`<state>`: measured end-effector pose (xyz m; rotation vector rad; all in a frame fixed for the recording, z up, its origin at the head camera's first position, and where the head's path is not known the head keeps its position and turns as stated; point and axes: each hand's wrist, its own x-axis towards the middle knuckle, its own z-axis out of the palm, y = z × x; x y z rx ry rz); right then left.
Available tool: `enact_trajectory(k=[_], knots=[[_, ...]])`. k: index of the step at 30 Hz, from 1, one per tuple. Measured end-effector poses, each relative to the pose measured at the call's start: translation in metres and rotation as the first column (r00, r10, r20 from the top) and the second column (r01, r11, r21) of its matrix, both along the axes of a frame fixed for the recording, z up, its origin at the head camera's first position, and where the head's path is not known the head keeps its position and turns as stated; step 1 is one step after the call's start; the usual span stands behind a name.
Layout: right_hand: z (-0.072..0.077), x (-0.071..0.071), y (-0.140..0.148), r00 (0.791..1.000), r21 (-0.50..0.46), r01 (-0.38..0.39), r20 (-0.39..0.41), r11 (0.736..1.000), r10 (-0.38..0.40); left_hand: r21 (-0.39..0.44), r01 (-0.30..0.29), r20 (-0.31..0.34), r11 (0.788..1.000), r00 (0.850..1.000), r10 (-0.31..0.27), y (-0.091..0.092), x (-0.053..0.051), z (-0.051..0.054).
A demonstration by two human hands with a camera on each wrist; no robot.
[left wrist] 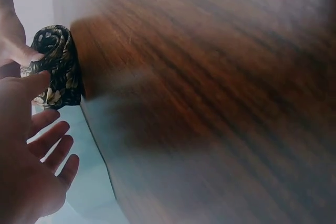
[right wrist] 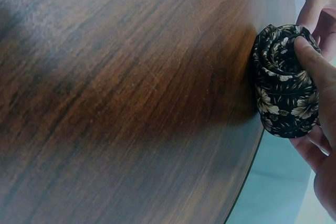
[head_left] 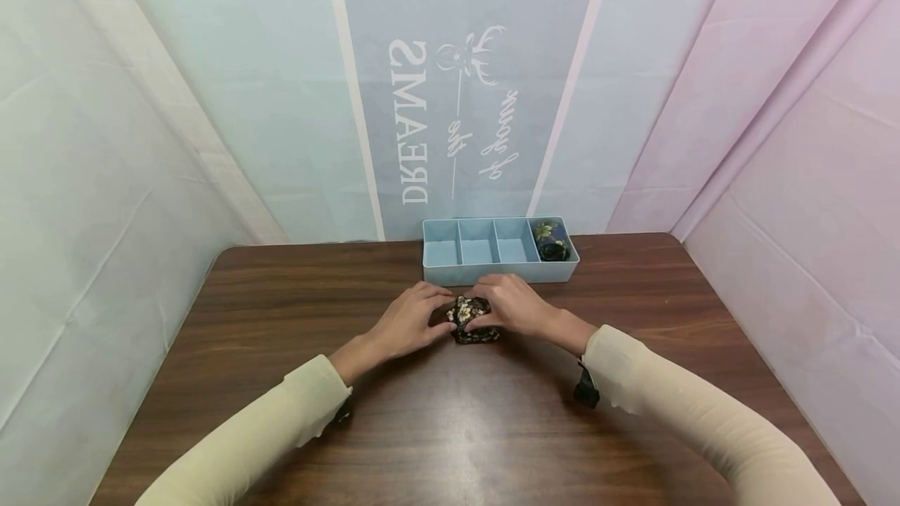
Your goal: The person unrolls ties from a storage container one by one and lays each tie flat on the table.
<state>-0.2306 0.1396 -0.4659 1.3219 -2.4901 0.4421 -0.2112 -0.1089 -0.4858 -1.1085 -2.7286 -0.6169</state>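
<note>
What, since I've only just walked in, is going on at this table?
A person's right hand grips a rolled black cloth with cream flowers, while the left hand is at its left side, fingers spread. The roll is on the near side of a long light-blue tray with four compartments, which stands on a brown wood-grain table. The tray's rightmost compartment already holds a dark floral cloth.

Glare on tabletop [head_left: 460, 424], hazy wrist views
</note>
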Motion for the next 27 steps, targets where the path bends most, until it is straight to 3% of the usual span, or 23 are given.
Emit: enact_trajectory(k=[10, 27], knots=[[-0.01, -0.001, 0.001, 1.0, -0.02, -0.009, -0.012, 1.0, 0.009, 0.01, -0.009, 0.033, 1.0, 0.999, 0.008, 0.004, 0.0, -0.007], [-0.015, 0.002, 0.005, 1.0, -0.042, -0.013, 0.004, 0.999, 0.013, -0.089, 0.002, 0.017, 0.996, 1.0, 0.0, 0.013, 0.001, -0.014]])
